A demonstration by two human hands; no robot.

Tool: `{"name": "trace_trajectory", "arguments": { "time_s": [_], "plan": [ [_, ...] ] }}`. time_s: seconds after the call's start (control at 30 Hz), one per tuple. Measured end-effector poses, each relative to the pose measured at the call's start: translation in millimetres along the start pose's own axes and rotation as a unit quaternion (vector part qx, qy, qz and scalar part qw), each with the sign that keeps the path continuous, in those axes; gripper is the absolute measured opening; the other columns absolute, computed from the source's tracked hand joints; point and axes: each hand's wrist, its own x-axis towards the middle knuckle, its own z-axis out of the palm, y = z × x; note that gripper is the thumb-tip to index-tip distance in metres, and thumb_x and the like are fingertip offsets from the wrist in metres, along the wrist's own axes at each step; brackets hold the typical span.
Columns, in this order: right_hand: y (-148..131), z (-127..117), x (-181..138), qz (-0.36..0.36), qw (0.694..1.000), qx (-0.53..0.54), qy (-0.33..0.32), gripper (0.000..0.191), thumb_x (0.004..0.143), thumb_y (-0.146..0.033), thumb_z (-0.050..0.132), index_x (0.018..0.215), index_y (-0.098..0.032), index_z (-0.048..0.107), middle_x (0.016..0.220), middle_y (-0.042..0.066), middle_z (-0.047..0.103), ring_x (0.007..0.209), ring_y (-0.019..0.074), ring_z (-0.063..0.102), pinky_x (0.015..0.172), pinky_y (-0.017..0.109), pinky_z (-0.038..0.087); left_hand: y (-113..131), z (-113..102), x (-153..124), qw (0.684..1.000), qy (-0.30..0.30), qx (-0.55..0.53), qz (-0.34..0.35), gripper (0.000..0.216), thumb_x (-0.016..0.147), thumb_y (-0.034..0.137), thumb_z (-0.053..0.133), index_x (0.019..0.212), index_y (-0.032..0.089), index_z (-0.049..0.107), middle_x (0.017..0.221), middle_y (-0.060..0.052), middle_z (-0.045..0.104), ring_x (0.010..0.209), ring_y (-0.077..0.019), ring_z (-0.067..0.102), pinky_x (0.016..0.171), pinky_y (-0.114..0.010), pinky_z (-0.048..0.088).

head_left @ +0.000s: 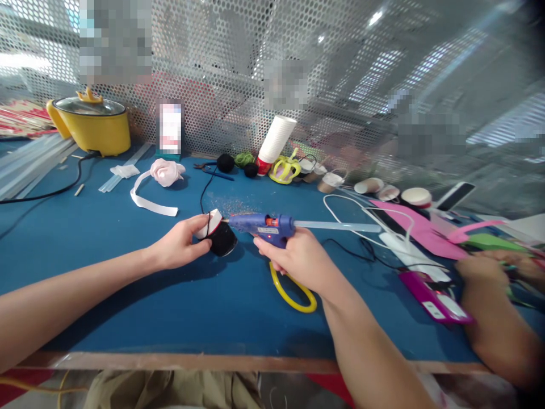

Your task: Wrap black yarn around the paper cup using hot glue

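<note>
Now, right hand (298, 258) grips glue gun (266, 226); left hand (181, 245), at its nozzle, pinches black-and-white piece (218, 234); best keep fingertips (199, 220) clear.

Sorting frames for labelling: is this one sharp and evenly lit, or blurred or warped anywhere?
Head view: left hand and right hand, on the black-and-white piece and glue gun, are sharp, evenly lit, casting soft shadows on the blue table; edges bow fisheye-fashion; the co-worker's hand at right smears; pixelated blocks mask parts of the mesh wall.
</note>
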Motion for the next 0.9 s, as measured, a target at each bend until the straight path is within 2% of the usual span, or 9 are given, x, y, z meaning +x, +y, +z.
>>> {"name": "trace_trajectory", "arguments": {
  "time_s": [0.2, 0.3, 0.53, 0.73, 0.9],
  "plan": [
    [1.7, 0.2, 2.9, 0.006, 1.000, -0.009, 0.008, 0.024, 0.074, -0.035, 0.053, 0.058, -0.017, 0.054, 0.040, -0.001, 0.053, 0.034, 0.0105, 0.050, 0.040, 0.021, 0.042, -2.3, 0.5, 0.0, 1.000, -0.005, -0.007, -0.002, 0.018, 0.075, 0.017, 0.046, 0.090, 0.013, 0.053, 0.088, -0.004, 0.057, 0.082, -0.0171, 0.053, 0.076, -0.027, 0.043],
    [2.4, 0.6, 2.8, -0.002, 1.000, -0.004, 0.006, 0.022, 0.074, -0.035, 0.053, 0.061, -0.016, 0.054, 0.042, -0.001, 0.055, 0.034, 0.0103, 0.050, 0.041, 0.021, 0.043, -3.4, 0.5, 0.0, 1.000, -0.007, -0.004, -0.001, 0.019, 0.075, 0.017, 0.046, 0.091, 0.013, 0.054, 0.091, -0.005, 0.057, 0.084, -0.0175, 0.054, 0.078, -0.028, 0.043],
    [3.5, 0.5, 1.2, 0.003, 1.000, 0.006, -0.006, 0.023, 0.074, -0.035, 0.053, 0.062, -0.015, 0.055, 0.050, 0.002, 0.061, 0.034, 0.0093, 0.049, 0.040, 0.021, 0.042, -0.5, 0.3, -0.1, 1.000, 0.000, 0.008, 0.008, 0.020, 0.073, 0.015, 0.046, 0.091, 0.012, 0.054, 0.085, -0.004, 0.056, 0.077, -0.0164, 0.052, 0.073, -0.027, 0.043],
    [0.7, 0.3, 0.3, 0.001, 1.000, 0.009, -0.004, 0.019, 0.074, -0.033, 0.053, 0.068, -0.015, 0.056, 0.048, 0.001, 0.059, 0.034, 0.0093, 0.049, 0.041, 0.021, 0.043, 0.1, 0.1, 0.6, 1.000, -0.009, 0.003, 0.008, 0.020, 0.073, 0.015, 0.045, 0.091, 0.012, 0.053, 0.089, -0.005, 0.055, 0.081, -0.0165, 0.052, 0.075, -0.027, 0.042],
    [-3.7, -0.6, -2.5, 0.006, 1.000, 0.005, -0.002, 0.019, 0.074, -0.033, 0.054, 0.066, -0.016, 0.055, 0.044, -0.001, 0.057, 0.033, 0.0097, 0.049, 0.041, 0.021, 0.042, 0.7, 0.3, 0.4, 1.000, -0.004, 0.013, 0.002, 0.015, 0.072, 0.015, 0.045, 0.086, 0.012, 0.052, 0.080, -0.002, 0.052, 0.073, -0.0145, 0.049, 0.069, -0.026, 0.042]
  ]
}}
